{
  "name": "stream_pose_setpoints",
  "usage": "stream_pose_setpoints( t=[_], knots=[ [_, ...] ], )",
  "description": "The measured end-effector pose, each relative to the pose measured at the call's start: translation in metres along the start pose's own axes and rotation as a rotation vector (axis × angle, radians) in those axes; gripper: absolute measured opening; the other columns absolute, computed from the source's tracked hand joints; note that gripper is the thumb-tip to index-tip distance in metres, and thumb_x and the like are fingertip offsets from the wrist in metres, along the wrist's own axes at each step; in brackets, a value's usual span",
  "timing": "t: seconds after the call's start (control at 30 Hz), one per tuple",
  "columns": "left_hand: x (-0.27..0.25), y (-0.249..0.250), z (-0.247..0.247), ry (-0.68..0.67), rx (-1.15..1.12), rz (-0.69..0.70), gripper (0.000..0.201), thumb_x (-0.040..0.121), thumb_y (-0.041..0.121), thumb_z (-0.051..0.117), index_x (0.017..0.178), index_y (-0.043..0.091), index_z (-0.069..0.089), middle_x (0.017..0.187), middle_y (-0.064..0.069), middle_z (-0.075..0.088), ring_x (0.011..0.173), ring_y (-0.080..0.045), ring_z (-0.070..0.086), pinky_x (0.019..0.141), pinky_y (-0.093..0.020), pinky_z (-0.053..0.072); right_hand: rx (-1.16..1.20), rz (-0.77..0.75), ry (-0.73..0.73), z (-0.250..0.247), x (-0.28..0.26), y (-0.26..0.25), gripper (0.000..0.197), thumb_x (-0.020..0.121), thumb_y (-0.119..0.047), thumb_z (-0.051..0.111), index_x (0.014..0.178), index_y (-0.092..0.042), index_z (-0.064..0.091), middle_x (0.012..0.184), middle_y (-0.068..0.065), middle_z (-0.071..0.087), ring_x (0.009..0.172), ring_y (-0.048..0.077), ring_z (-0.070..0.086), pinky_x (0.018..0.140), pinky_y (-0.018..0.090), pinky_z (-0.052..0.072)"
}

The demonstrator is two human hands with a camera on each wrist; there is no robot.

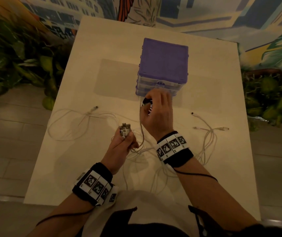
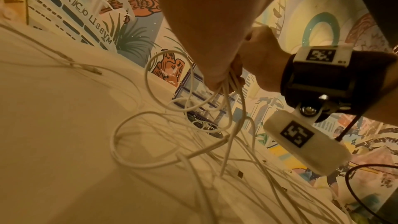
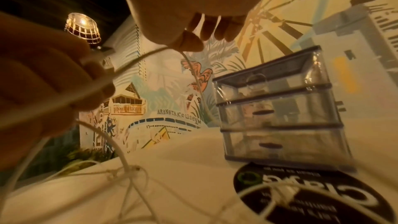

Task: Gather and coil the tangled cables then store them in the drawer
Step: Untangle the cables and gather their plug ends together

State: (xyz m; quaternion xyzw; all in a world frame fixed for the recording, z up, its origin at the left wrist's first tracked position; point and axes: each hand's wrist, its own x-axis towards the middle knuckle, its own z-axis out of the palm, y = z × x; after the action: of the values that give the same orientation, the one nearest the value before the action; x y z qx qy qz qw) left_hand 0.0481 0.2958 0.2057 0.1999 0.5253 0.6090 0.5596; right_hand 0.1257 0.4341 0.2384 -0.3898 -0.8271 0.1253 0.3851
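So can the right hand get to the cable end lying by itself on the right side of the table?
Probably yes. Nothing lies between the right hand and that loose cable end on the table, but the hand is already pinching a cable, so it would have to let go first.

The drawer unit (image 1: 162,69) stands at the back of the bench (image 1: 85,65); cables (image 1: 78,120) sprawl before it (left and right).
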Motion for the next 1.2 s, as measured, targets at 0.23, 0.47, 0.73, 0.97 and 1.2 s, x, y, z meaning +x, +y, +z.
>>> stream_pose_setpoints(
  t=[0.23, 0.47, 0.73, 0.97, 1.2],
  knots=[
    [-0.001, -0.005, -0.001, -0.013, 0.06, -0.061, 0.004, 0.099, 0.015, 0.043, 0.097, 0.014, 0.046, 0.073, 0.007, 0.055, 0.071, -0.015, 0.051, 0.077, -0.034, 0.045, 0.168, 0.162, -0.671, 0.015, 0.006, -0.007, 0.017, 0.082, 0.006, 0.046, 0.082, 0.001, 0.062, 0.084, 0.016, 0.066, 0.08, 0.027, 0.061, 0.071, 0.034, 0.049],
    [-0.002, -0.007, -0.003, 0.014, 0.027, -0.06, 0.009, 0.094, 0.023, 0.046, 0.092, 0.015, 0.042, 0.073, 0.005, 0.046, 0.061, -0.01, 0.042, 0.075, -0.037, 0.04, -0.231, 0.586, -0.996, 0.033, -0.024, 0.022, 0.031, 0.089, -0.031, 0.059, 0.096, 0.0, 0.058, 0.099, 0.017, 0.064, 0.094, 0.033, 0.062, 0.068, 0.033, 0.044],
    [-0.002, -0.006, -0.002, 0.017, 0.042, -0.038, 0.006, 0.094, 0.021, 0.045, 0.093, 0.016, 0.044, 0.075, 0.003, 0.047, 0.062, -0.01, 0.042, 0.07, -0.031, 0.042, -0.308, 0.615, -0.892, 0.031, -0.031, 0.016, 0.052, 0.08, -0.048, 0.068, 0.104, -0.003, 0.058, 0.105, 0.015, 0.067, 0.095, 0.032, 0.064, 0.073, 0.034, 0.05],
    [-0.002, -0.009, 0.0, 0.054, 0.116, -0.046, 0.009, 0.101, 0.013, 0.042, 0.096, 0.017, 0.048, 0.077, 0.003, 0.053, 0.069, -0.014, 0.049, 0.069, -0.029, 0.046, -0.372, 0.645, -0.989, 0.029, -0.03, 0.004, 0.037, 0.081, -0.045, 0.064, 0.077, -0.01, 0.052, 0.076, 0.006, 0.059, 0.079, 0.028, 0.063, 0.061, 0.03, 0.041],
    [0.0, -0.006, 0.0, 0.102, 0.08, -0.04, 0.016, 0.102, 0.011, 0.037, 0.09, 0.019, 0.042, 0.07, 0.006, 0.042, 0.06, -0.01, 0.039, 0.067, -0.03, 0.041, -0.137, 0.701, -0.854, 0.029, -0.037, 0.007, 0.024, 0.075, -0.034, 0.066, 0.07, -0.014, 0.054, 0.07, 0.002, 0.058, 0.071, 0.025, 0.061, 0.066, 0.032, 0.051]
  ],
)
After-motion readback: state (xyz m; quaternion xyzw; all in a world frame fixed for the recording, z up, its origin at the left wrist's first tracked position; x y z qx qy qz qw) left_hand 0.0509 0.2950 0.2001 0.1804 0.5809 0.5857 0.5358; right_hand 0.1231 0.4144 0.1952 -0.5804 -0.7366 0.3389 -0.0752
